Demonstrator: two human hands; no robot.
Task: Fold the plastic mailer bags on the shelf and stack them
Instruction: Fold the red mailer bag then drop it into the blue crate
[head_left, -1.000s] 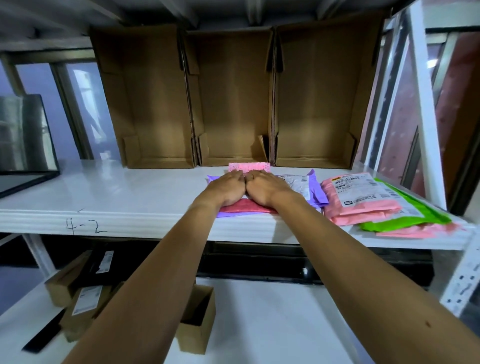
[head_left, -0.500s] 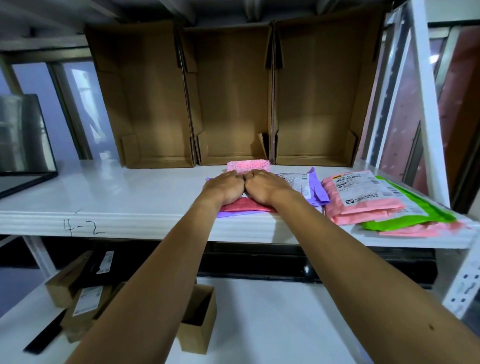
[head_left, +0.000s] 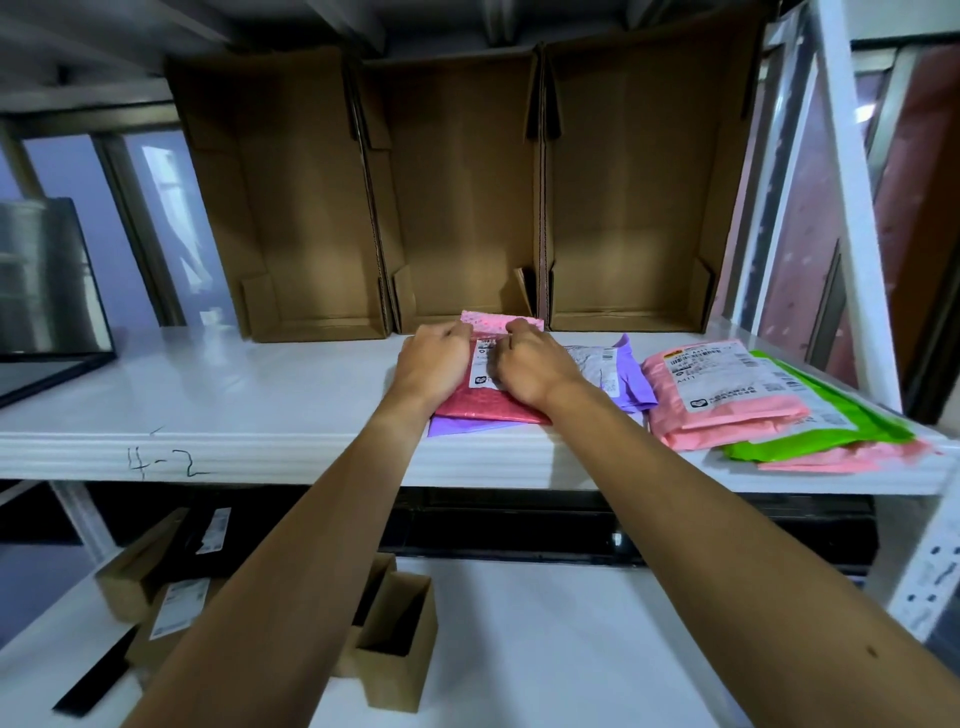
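On the lower shelf (head_left: 519, 649), nearest the camera, a small open carton (head_left: 397, 644) stands upright, with labelled cartons (head_left: 176, 608) to its left. Both bare forearms reach up and forward from the bottom of the view to the upper shelf (head_left: 260, 395), a white board whose front edge bears the handwritten marking "4-2" (head_left: 166, 462). A purple mailer (head_left: 462, 427) lies flat just behind the front edge of that shelf. The red mailer (head_left: 483, 405) lies on top of it, with its near edge parallel to the shelf edge. A white shipping label (head_left: 483, 364) on the red mailer shows in the gap between the two hands. The left hand (head_left: 434, 361) and the right hand (head_left: 532, 366) rest side by side on the red mailer, knuckles up. The fingers of both are curled at its far end and grip the plastic there. A patterned pink flap (head_left: 491, 323) shows just beyond the fingertips. To the right, just beside the purple mailer, is a stack: a folded pink mailer (head_left: 722, 395) with a label on top, a green mailer (head_left: 831, 431) under it, and a further pink mailer (head_left: 841, 460) at the bottom. At the back of the shelf, three open cardboard boxes (head_left: 462, 208) stand side by side, openings facing the camera. A white upright post (head_left: 852, 208) frames the right side.
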